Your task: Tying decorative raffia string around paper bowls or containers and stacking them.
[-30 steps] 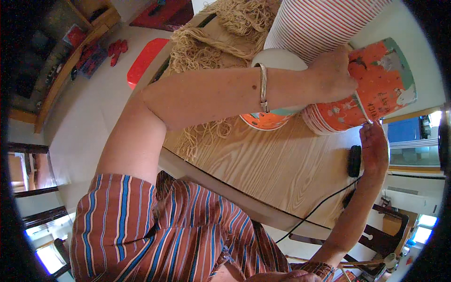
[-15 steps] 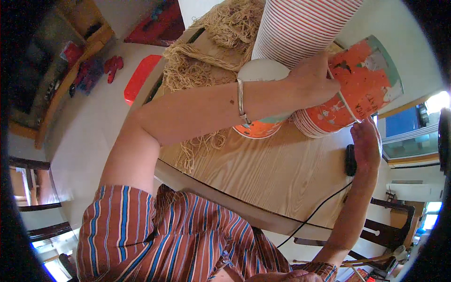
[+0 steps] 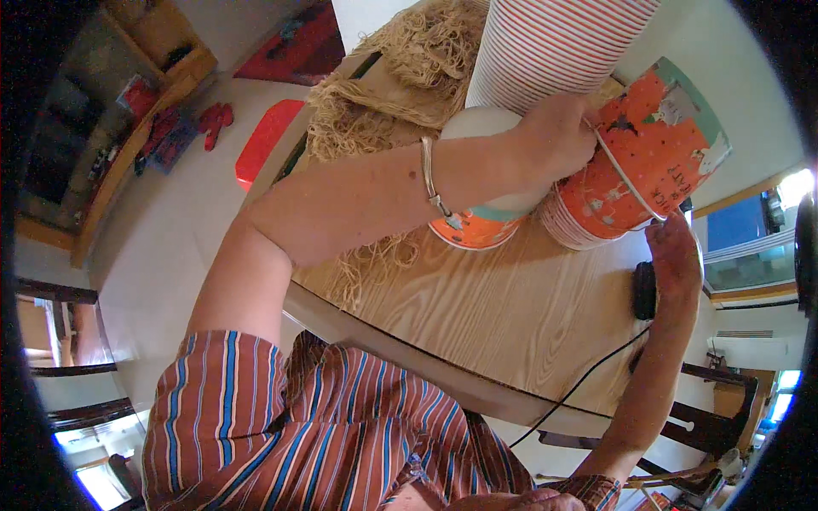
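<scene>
An orange and green paper bucket, printed with dark figures, lies tilted at the right of the table, its lower end against several nested rims. Across its side a thin white strip is stretched; whether it is cord or a handle I cannot tell. My left hand is closed at the strip's upper end. My right hand pinches the lower end beside the bucket. Under my left forearm stands another orange bucket with a pale round top, partly hidden.
A tall stack of white buckets with red rims rises behind my left hand. Loose tan yarn covers the table's far left. A black object with a cable lies at the right edge. A red stool stands beyond the table.
My left hand has shifted slightly left and my right hand slightly right and down. The white strip between them now looks straighter. The view has shifted a little.
</scene>
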